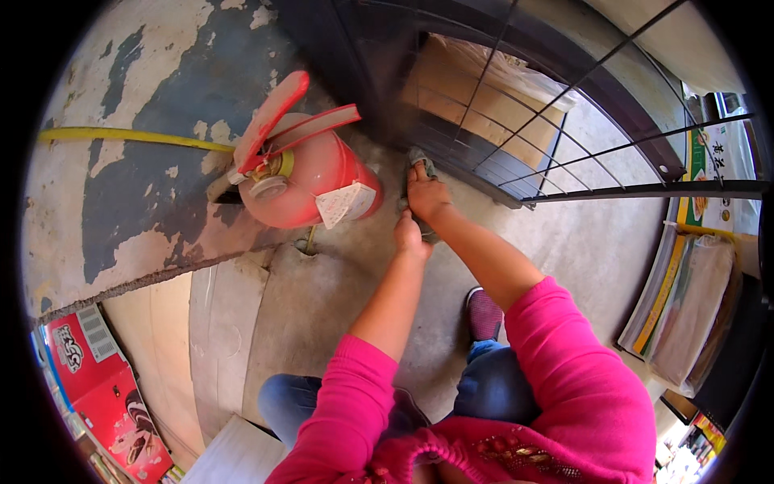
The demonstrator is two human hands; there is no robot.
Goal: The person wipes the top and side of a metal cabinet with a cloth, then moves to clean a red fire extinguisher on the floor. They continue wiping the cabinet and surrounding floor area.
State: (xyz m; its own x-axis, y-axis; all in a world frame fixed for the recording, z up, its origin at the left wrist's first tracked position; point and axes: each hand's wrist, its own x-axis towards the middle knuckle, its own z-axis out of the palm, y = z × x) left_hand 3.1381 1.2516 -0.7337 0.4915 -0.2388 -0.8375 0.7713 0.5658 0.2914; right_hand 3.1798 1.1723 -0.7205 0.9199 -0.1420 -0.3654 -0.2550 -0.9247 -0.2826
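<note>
A damp-looking grey-green cloth (421, 162) is bunched beneath and between both hands, low over the concrete floor. My right hand (428, 195) presses on its upper part with the fingers stretched forward. Just below and to the left, my left hand (412, 235) holds the lower part of the bundle; its fingertips are partly hidden. The two hands touch or nearly touch. Left of them stands a red fire extinguisher (290, 196) with a dusty red handle and a paper tag (346, 204) hanging from its side.
A black metal frame with wire mesh (520, 130) rises ahead and to the right, a cardboard box (484, 100) behind it. At left is a peeling painted slab (139, 199). Packaged goods (689, 308) stand at right; a red carton (109, 393) is at lower left.
</note>
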